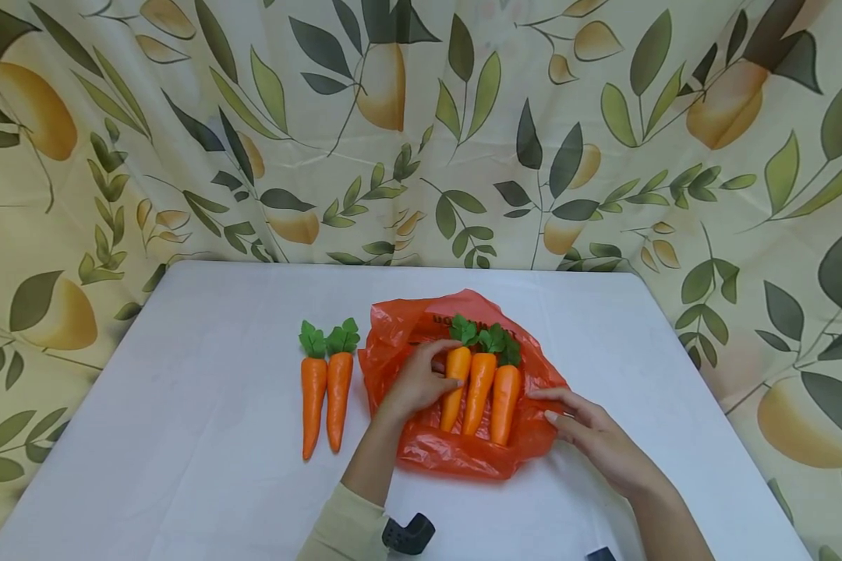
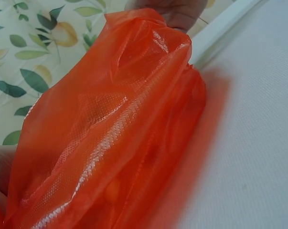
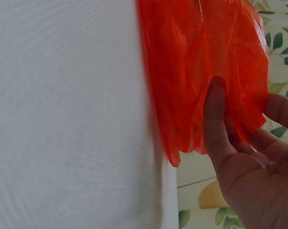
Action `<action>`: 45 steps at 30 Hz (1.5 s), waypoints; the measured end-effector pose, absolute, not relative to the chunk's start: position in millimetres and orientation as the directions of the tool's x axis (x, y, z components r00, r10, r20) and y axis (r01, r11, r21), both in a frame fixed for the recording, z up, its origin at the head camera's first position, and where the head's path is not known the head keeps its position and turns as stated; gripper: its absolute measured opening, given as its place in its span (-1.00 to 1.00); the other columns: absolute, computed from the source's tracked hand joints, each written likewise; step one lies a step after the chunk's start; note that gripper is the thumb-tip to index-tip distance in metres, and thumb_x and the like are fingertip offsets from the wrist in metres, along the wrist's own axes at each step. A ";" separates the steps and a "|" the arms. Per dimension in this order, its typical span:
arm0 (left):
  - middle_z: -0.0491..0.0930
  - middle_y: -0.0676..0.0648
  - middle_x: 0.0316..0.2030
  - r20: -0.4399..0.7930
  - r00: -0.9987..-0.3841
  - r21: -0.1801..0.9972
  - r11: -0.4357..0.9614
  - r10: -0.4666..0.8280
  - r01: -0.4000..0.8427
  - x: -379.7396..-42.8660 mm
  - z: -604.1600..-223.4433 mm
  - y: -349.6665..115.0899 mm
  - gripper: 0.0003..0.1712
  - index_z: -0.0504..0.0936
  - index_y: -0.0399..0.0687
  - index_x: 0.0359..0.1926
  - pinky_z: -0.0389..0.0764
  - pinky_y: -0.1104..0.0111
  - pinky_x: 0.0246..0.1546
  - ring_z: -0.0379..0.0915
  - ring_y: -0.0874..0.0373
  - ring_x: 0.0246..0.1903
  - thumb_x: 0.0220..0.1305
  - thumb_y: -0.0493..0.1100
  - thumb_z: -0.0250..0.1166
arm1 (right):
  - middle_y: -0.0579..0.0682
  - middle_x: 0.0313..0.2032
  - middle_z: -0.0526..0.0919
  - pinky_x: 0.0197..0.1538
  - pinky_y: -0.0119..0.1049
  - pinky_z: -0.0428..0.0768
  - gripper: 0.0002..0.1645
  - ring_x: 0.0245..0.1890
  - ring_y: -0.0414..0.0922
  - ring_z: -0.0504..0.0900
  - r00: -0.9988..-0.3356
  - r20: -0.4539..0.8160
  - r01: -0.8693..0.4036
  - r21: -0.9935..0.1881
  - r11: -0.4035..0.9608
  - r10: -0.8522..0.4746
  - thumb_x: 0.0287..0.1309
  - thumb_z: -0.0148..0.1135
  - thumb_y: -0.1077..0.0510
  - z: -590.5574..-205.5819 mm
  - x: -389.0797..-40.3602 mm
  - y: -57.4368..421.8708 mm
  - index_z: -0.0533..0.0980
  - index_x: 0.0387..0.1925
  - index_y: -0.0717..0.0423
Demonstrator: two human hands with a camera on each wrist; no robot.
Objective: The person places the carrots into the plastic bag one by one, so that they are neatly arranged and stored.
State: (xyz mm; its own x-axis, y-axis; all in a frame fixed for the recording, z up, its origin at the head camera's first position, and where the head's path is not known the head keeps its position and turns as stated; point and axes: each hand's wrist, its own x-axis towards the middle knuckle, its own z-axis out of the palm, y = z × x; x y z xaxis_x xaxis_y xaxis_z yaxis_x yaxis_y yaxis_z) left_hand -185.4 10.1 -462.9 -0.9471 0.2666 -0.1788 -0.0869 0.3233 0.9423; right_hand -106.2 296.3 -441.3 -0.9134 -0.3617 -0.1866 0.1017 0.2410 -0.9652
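Observation:
A red plastic bag (image 1: 456,461) lies spread on the table with its mouth toward me. Inside it, three carrots with green leafy tops sit side by side: a left carrot (image 1: 452,409), a middle carrot (image 1: 480,389) and a right carrot (image 1: 505,401). My left hand (image 1: 415,382) reaches over the bag's left side and holds the left carrot between thumb and fingers. On the right, my right hand (image 1: 599,444) pinches the bag's edge; in the right wrist view, its thumb (image 3: 215,114) presses on the red plastic. In the left wrist view, the bag (image 2: 110,119) hides most of the left hand.
Left of the bag, two more carrots lie next to each other, an outer carrot (image 1: 313,405) and an inner carrot (image 1: 339,397). The white table (image 1: 203,436) ends at a leaf-and-fruit patterned curtain (image 1: 365,195). A small dark object (image 1: 600,555) shows at the bottom edge.

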 end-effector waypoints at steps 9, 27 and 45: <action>0.44 -0.09 0.13 -0.194 -0.945 0.939 0.330 0.265 -0.100 -184.8 -459.2 9.3 -0.35 0.58 0.11 0.35 0.71 0.26 -0.13 0.48 0.02 -0.07 0.26 -0.35 0.47 | 0.28 0.39 0.33 0.14 -0.22 0.61 -0.52 0.18 -0.12 0.57 -0.914 -0.193 0.107 -0.963 0.247 -0.356 0.58 0.03 0.15 -441.2 -106.2 296.1 0.41 0.39 0.25; 0.39 -0.20 0.24 -0.121 -0.950 0.946 0.323 0.286 -0.023 -182.5 -439.2 1.0 -0.42 0.60 0.06 0.31 0.67 0.18 -0.05 0.44 -0.08 0.05 0.30 -0.34 0.45 | 0.27 0.38 0.35 0.14 -0.25 0.60 -0.53 0.20 -0.16 0.55 -0.915 -0.203 0.117 -0.960 0.253 -0.348 0.57 0.05 0.14 -440.7 -106.6 294.7 0.42 0.38 0.22; 0.49 -0.13 0.19 -0.004 -0.952 0.981 0.186 0.307 0.056 -176.6 -411.3 -18.9 -0.45 0.62 0.11 0.28 0.69 0.24 -0.11 0.55 0.01 -0.02 0.31 -0.31 0.45 | 0.27 0.39 0.33 0.16 -0.27 0.58 -0.52 0.21 -0.17 0.54 -0.912 -0.207 0.121 -0.960 0.252 -0.353 0.57 0.05 0.13 -440.6 -106.4 294.3 0.41 0.39 0.23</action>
State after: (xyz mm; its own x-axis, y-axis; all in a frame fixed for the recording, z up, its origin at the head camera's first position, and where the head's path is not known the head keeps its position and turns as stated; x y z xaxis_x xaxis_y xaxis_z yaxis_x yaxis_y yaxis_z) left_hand -176.6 -18.9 -411.3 -0.9517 0.3071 -0.0042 0.0557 0.1860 0.9810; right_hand -106.4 294.3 -440.6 -0.9123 -0.3532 -0.2074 0.1207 0.2521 -0.9601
